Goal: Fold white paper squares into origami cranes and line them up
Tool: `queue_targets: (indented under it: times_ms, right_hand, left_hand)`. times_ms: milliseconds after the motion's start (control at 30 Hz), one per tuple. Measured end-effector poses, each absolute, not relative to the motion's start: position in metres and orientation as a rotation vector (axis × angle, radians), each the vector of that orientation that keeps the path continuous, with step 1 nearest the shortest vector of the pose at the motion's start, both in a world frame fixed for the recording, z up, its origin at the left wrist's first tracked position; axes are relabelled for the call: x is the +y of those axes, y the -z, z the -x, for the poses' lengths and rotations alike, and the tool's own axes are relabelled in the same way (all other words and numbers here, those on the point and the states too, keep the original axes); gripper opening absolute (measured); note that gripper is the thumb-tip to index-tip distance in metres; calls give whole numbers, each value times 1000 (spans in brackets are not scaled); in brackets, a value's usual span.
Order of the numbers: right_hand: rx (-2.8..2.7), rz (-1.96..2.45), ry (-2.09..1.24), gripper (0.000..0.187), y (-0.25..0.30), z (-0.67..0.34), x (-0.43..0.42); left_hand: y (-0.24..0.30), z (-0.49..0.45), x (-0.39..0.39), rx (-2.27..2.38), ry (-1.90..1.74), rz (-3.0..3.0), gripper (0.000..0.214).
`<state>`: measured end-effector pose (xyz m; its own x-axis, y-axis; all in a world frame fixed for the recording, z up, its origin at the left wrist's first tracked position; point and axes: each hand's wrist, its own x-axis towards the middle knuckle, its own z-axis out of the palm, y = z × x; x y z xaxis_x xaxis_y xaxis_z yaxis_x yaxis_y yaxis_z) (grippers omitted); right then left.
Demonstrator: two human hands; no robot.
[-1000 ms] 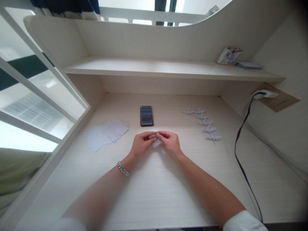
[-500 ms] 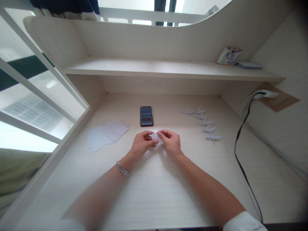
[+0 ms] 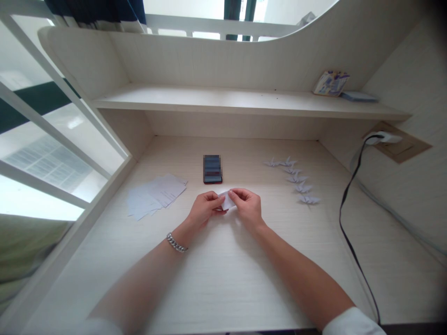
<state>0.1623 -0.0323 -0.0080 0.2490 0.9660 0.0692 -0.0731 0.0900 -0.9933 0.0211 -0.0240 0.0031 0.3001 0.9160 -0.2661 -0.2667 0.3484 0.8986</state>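
Note:
A small folded piece of white paper [image 3: 227, 201] is held between my two hands, just above the middle of the desk. My left hand [image 3: 206, 204] pinches its left side, thumb on top, and wears a chain bracelet at the wrist. On the other side my right hand [image 3: 246, 204] grips the upper right edge between thumb and fingers. Right of my hands, several white paper cranes [image 3: 296, 178] stand in a curved row. Loose sheets of white paper [image 3: 157, 194] lie overlapping at the left. Straight ahead rests a phone [image 3: 213, 169], its screen blurred out.
A shelf [image 3: 226, 100] runs across the back, with a colourful packet [image 3: 331, 83] and a flat bluish item [image 3: 359, 96] at its right. From a wall socket [image 3: 401, 142] a black cable [image 3: 344, 218] hangs down the right side. White bars [image 3: 52, 118] edge the left.
My left thumb has shifted left along the folded paper, so more of its white face shows. My right hand keeps nearly the same hold. The view has tilted slightly.

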Motion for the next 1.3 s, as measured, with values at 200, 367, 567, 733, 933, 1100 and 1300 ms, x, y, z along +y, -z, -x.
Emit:
queue_targets:
  times_ms: [200,367,567,733,933,1100,1300]
  right_hand:
    - [-998,1210,-1014,32,8,-164,-31]
    - [-995,1248,-995,33,11,-167,-28]
    - [-983,1214,-1075,39,10,-167,-28]
    - [-989,1135,-1316,42,9,-164,-29]
    - [-1050,1197,-1357,29,7,-164,-32]
    - [-955,1225,-1365,28,8,-163,-31]
    - [-894,1243,-1358,30,10,-159,-32]
  left_hand:
    - [1,-22,-24,920,-950,-899,32]
    - [5,-23,-24,964,-867,-1051,30]
    - [7,-23,-24,1014,-912,-1099,27]
    - [5,-24,-22,1042,-1049,-1034,29]
    - [7,-25,-23,1023,-1099,-1041,32]
    - [7,-26,-23,1027,-1116,-1059,34]
    - [6,-27,-22,1074,-1105,-1086,33]
